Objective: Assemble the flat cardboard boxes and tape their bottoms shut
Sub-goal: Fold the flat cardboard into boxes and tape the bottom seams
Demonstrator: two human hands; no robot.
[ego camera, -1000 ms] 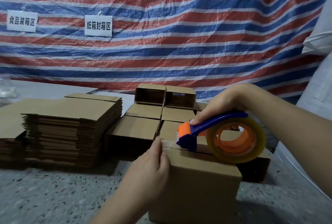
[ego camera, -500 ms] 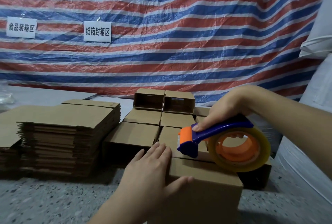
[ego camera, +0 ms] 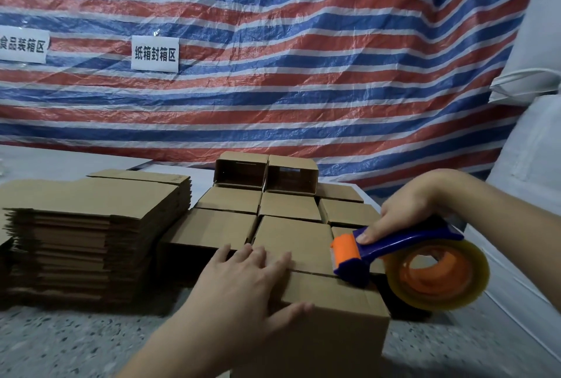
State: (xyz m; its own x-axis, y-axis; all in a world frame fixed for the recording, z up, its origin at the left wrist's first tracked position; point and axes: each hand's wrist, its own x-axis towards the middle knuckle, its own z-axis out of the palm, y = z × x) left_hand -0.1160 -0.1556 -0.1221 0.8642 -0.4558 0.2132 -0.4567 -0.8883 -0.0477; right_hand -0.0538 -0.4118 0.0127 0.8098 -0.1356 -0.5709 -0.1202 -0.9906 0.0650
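Head view: left hand (ego camera: 243, 286) lies flat, fingers (ego camera: 258, 259) spread, on the cardboard box (ego camera: 334, 317) on the tabletop (ego camera: 60, 344); right hand (ego camera: 406, 210) grips the tape dispenser (ego camera: 403, 259), its blade end touching the box top.

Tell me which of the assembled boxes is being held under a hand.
The nearest box: the left hand lies flat on its top, and the tape dispenser touches it. The others behind are untouched.

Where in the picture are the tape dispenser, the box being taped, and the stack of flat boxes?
tape dispenser (ego camera: 403, 238): head view, on its blue handle.
box being taped (ego camera: 331, 317): head view, on its near top flap.
stack of flat boxes (ego camera: 91, 198): head view, on the top sheet.
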